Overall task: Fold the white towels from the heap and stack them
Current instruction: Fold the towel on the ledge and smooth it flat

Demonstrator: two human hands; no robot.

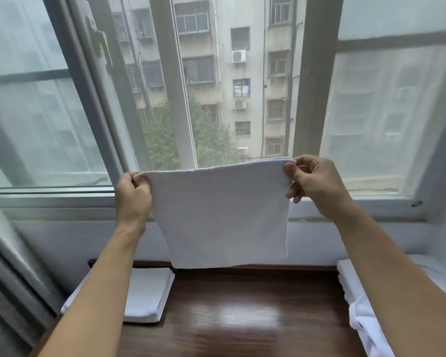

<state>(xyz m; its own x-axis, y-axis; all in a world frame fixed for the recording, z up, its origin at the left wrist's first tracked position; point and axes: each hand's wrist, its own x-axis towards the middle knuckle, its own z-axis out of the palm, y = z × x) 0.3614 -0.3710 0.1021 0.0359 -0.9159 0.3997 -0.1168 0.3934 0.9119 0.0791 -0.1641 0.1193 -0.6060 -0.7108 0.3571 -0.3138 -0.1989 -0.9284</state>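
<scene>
Dark wooden table [232,318], window [216,73] behind; left grip [133,194], right grip [312,181] pinching towel [219,217] corners.

We see a dark wooden table [242,318] bearing a folded stack [150,295] at nine o'clock and a heap [355,300] at three.

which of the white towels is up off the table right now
The towel that the left hand and right hand pinch by its top corners; the folded stack and heap lie on the table.

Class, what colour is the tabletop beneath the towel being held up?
Dark brown woodgrain tabletop, seen best in the head view.
</scene>
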